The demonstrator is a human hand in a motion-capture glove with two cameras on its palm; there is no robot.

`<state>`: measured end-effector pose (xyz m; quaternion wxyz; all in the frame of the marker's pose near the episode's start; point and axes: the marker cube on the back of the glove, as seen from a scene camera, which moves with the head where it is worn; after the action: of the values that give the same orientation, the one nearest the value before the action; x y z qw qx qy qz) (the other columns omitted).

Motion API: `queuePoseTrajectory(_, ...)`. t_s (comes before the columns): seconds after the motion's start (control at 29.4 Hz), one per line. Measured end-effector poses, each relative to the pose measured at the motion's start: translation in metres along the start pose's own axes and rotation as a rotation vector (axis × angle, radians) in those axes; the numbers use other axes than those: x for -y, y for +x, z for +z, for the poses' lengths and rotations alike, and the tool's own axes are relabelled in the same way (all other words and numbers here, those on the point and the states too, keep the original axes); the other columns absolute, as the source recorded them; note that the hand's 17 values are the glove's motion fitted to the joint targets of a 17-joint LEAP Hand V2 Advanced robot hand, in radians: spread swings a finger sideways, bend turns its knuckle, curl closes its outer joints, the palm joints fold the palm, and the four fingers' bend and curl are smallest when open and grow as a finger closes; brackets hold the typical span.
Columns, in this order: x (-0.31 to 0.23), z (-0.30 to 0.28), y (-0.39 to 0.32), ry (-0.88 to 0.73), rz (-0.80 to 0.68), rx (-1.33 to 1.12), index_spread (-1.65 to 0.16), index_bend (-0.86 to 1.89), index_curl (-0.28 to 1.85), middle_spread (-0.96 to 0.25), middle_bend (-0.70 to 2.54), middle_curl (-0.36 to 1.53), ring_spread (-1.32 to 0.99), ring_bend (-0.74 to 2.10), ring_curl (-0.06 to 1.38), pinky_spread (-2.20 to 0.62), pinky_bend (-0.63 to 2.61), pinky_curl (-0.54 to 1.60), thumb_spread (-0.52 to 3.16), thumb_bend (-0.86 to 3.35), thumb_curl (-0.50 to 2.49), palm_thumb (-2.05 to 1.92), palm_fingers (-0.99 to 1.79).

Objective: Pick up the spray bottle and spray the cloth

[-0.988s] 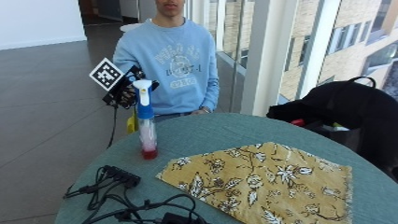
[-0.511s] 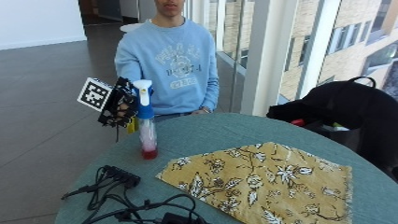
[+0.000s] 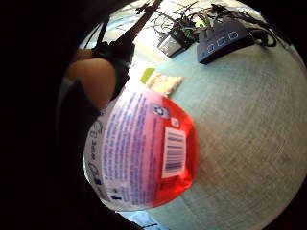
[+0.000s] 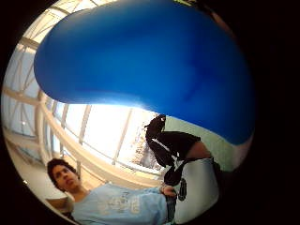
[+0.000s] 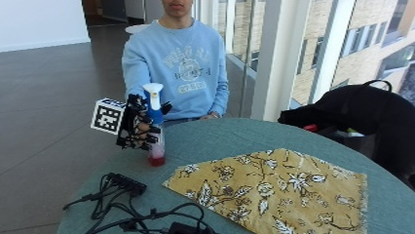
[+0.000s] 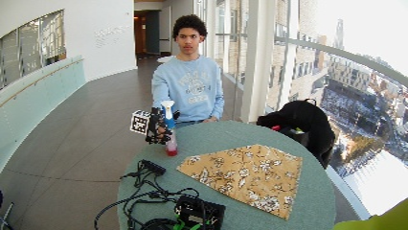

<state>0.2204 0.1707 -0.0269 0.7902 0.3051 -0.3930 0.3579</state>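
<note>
A spray bottle [image 5: 156, 150] with a white nozzle, a blue neck and red liquid at its base stands upright on the green round table [image 5: 214, 136], near its far left edge. My gloved right hand [image 5: 136, 127] is at the bottle's neck from the left, fingers curled round it. Both palm views are filled by the bottle: its label and red base [image 3: 144, 148], and its blue head [image 4: 150, 61]. The yellow floral cloth [image 5: 272, 187] lies flat to the right of the bottle, apart from it. The wide view shows bottle [image 6: 171, 143], hand [image 6: 158, 128] and cloth [image 6: 245, 172].
Black cables and a power strip [image 5: 126, 207] lie on the table's near left, in front of the bottle. A black bag [image 5: 363, 117] sits beyond the table's far right edge. The person's bare hand [image 5: 211, 116] rests at the far edge.
My hand has come down from beside the nozzle to the bottle's neck and closed round it. The bottle stands where it was; the cloth has not moved.
</note>
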Motion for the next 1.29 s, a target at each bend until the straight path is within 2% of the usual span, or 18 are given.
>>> queuePoseTrajectory(0.27, 0.005, -0.001, 0.003, 0.032, 0.012, -0.02, -0.34, 0.06, 0.15, -0.13, 0.55, 0.45, -0.08, 0.53, 0.37, 0.21, 0.29, 0.35, 0.9, 0.07, 0.36, 0.79, 0.88)
queuePoseTrajectory(0.44, 0.003, -0.002, 0.003, 0.031, 0.004, -0.026, -0.31, 0.18, 0.22, -0.14, 0.45, 0.43, -0.11, 0.52, 0.38, 0.2, 0.26, 0.35, 0.83, 0.1, 0.42, 0.92, 0.97)
queuePoseTrajectory(0.95, 0.006, -0.002, 0.001, 0.067, -0.027, -0.039, -0.27, 0.14, 0.29, -0.16, 0.37, 0.45, -0.13, 0.47, 0.39, 0.17, 0.22, 0.35, 0.61, 0.0, 0.54, 1.01, 1.07)
queuePoseTrajectory(1.12, 0.011, 0.002, -0.007, -0.02, -0.032, -0.062, -0.27, 0.14, 0.3, -0.15, 0.36, 0.45, -0.13, 0.47, 0.4, 0.16, 0.22, 0.36, 0.58, -0.02, 0.57, 1.02, 1.09)
queuePoseTrajectory(1.29, 0.03, 0.009, -0.032, -0.204, 0.013, -0.126, -0.26, 0.13, 0.31, -0.15, 0.35, 0.46, -0.13, 0.47, 0.4, 0.16, 0.22, 0.36, 0.55, -0.03, 0.59, 1.01, 1.1)
